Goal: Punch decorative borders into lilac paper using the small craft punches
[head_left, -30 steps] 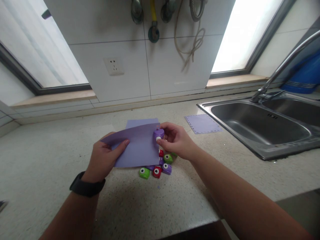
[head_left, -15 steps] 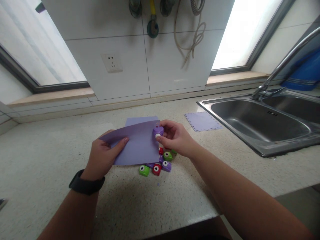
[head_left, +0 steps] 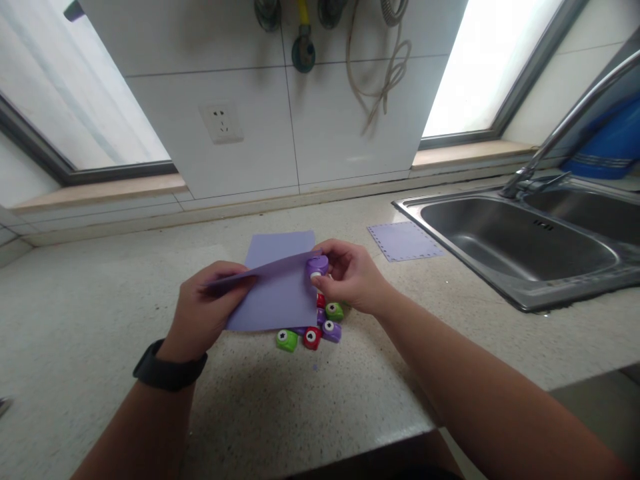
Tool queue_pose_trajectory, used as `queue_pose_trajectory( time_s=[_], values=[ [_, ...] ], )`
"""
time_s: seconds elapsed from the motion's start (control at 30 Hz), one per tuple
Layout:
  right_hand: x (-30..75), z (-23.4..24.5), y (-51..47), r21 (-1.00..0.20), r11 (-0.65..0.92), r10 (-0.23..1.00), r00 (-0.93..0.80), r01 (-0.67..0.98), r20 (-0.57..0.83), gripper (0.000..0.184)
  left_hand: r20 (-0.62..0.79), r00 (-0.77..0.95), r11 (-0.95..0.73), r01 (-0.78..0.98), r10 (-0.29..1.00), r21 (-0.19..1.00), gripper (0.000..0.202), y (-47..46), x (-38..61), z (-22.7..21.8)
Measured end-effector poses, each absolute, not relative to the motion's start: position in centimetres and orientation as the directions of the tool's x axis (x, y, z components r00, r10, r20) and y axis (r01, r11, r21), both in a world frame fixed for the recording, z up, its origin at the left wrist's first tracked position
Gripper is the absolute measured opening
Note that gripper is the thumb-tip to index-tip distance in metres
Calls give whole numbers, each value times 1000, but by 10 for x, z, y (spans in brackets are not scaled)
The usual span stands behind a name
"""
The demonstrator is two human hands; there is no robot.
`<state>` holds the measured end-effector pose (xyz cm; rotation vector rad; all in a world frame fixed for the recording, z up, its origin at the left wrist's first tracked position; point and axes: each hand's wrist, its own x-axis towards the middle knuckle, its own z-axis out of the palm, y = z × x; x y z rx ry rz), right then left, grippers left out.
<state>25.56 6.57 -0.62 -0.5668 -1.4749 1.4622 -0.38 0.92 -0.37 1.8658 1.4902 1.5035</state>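
Observation:
My left hand (head_left: 213,300) grips the left side of a purple sheet of paper (head_left: 280,293), which it holds up and tilted above the counter. My right hand (head_left: 353,277) is closed around a purple craft punch (head_left: 317,267) with a white button, thumb against the button. That punch sits on the sheet's right edge, near its top corner. Below the paper lie several small punches, among them a green punch (head_left: 287,340), a red punch (head_left: 312,338) and another purple punch (head_left: 331,331). The sheet hides part of this group.
Behind the held sheet another purple sheet (head_left: 280,245) lies on the speckled counter (head_left: 240,413). A purple sheet with holes punched along its edges (head_left: 404,241) rests beside the steel sink (head_left: 500,233). A faucet (head_left: 550,147) rises at the sink's back.
The held sheet's top edge has tipped lower, showing more of the sheet behind. My left fingers have shifted over its edge. The right hand keeps the punch at the paper's edge.

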Motion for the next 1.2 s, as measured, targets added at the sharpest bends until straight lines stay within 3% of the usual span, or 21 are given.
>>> queue_pose_trajectory(
  time_s=[1.2],
  values=[
    [259,1,63,-919,341,801,-449,-200,395,35,518,-98,-413,486,850,770,15,6,-5,-3]
  ],
)
